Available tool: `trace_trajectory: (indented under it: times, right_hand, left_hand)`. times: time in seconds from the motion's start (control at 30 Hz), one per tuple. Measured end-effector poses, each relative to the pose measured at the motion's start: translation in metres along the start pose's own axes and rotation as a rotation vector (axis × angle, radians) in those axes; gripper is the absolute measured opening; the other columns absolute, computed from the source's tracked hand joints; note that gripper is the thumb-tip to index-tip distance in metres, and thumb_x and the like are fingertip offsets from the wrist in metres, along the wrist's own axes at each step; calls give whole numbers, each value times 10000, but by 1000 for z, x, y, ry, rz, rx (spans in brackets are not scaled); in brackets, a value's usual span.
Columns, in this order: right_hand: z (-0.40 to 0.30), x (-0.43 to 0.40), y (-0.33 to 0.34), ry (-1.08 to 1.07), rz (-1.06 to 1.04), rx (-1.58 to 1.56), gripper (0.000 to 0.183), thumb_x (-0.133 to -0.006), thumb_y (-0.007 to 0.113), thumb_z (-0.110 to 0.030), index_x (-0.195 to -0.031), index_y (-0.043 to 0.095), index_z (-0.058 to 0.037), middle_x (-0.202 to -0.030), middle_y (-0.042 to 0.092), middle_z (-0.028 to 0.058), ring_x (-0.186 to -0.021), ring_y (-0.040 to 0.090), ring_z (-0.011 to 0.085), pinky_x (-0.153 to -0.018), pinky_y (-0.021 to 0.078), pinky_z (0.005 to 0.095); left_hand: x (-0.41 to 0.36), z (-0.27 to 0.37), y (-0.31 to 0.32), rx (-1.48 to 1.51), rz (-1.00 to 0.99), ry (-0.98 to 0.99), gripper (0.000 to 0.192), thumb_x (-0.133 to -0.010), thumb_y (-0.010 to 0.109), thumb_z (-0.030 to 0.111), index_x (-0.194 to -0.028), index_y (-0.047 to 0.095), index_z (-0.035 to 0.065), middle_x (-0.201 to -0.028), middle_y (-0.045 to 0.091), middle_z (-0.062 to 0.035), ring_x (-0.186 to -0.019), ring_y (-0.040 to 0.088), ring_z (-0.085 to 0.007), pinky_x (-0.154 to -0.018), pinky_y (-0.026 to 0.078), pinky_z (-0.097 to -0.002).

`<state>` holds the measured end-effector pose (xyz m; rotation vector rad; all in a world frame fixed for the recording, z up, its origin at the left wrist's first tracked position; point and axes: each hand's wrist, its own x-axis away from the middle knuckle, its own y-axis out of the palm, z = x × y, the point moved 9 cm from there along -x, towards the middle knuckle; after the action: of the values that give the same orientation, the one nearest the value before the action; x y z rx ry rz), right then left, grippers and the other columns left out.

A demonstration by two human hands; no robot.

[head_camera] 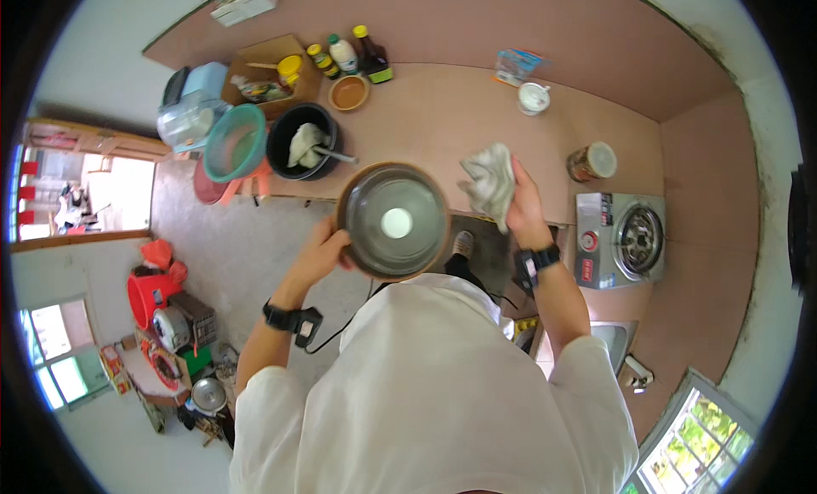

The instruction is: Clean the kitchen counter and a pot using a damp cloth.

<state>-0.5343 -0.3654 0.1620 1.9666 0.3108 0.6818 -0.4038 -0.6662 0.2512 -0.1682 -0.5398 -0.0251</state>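
Note:
My left hand (324,251) grips the rim of a round bowl (408,194), brown outside and grey inside, with a bright spot of light at its bottom. The bowl is held up in front of my body, past the near edge of the brown counter (421,130). In my right hand (527,203) is a crumpled pale cloth (490,181), held to the right of the bowl and apart from it. Further left on the counter stands a black pot (277,143) with another pale cloth (307,144) and a handle-like utensil in it.
A gas stove (600,229) and a lidded jar (584,165) stand on the right. Along the back are a small white lidded pot (533,99), a small brown bowl (349,93), several bottles (344,55) and a cardboard box (306,85). A green basin (223,168) sits at the left.

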Motion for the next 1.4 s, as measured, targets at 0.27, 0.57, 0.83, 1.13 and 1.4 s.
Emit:
trace_trajectory:
  times: [0.27,0.57,0.83,1.13,1.4]
  right_hand:
    - [-109,-37,-99,-804,583,1960,314,-936,625,-253,-1067,693,24,-936,728,165,-851,697,248,-774,542,381]
    - [-12,8,-167,-115,221,1786,239,-859,660,-229,-997,721,-44,-889,711,181,-827,678,356,-776,547,399]
    - [-9,72,-137,-73,191,2030,231,-858,650,-274,-903,709,-55,-878,694,183,-871,665,381,-776,528,475]
    - [-40,107,40,-48,113,2222,286,-884,632,-298,-796,707,-36,-831,691,180,-810,660,384,-738,520,478]
    - [0,132,230,-411,-625,2371,267,-844,623,-235,-619,642,-93,-649,636,97,-673,650,273,-630,488,406]
  left_hand:
    - [16,-25,-26,27,72,-40,284,-879,479,96,-1094,536,-81,-780,660,-121,-552,644,-175,-471,543,-273]
    - [-16,-39,-3,-3,30,-80,230,-900,498,91,-1045,546,-81,-770,658,-128,-563,649,-188,-506,561,-299]
    - [-125,-109,40,-3,-128,-166,223,-910,507,90,-1061,512,-74,-814,648,-159,-616,667,-215,-538,576,-336]
    - [-211,-187,42,82,-34,-287,204,-885,521,98,-993,531,-75,-804,648,-181,-617,674,-255,-548,582,-378]
    - [-240,-213,68,156,-46,-334,222,-909,508,131,-993,594,-55,-822,686,-170,-679,688,-243,-632,598,-369]
